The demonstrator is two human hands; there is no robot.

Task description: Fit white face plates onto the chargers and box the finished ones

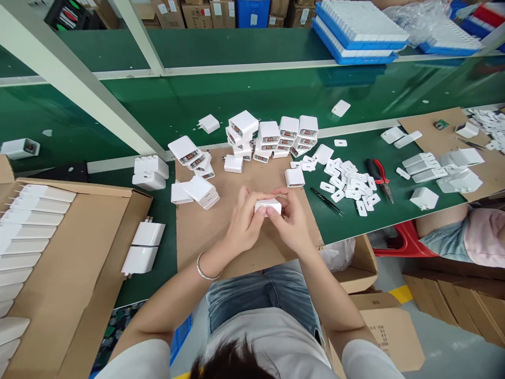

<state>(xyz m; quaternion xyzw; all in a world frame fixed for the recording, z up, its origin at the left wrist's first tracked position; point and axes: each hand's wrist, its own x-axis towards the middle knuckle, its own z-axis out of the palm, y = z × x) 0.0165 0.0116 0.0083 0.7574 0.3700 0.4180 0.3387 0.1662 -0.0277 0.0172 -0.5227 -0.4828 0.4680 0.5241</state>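
Between my two hands, above the cardboard sheet (213, 231), is a white charger (268, 205). My left hand (246, 221) grips its left side, the thumb against the near face. From the right, my right hand (292, 218) closes on the same charger with thumb and fingers. Beyond them stand stacked chargers (269, 132) whose open ends show inner parts. A single charger (294, 178) lies just past my right hand. Small white end plates (349, 181) are heaped on the green table to the right, with black tweezers (326, 201) beside them.
Red-handled pliers (381, 176) lie right of the plates. On the left, a cardboard box (90, 263) holds a row of chargers. Blue trays (361, 31) sit on the shelf above. A slanted white post (87, 79) rises at the left. Another person's leg (445, 237) shows at right.
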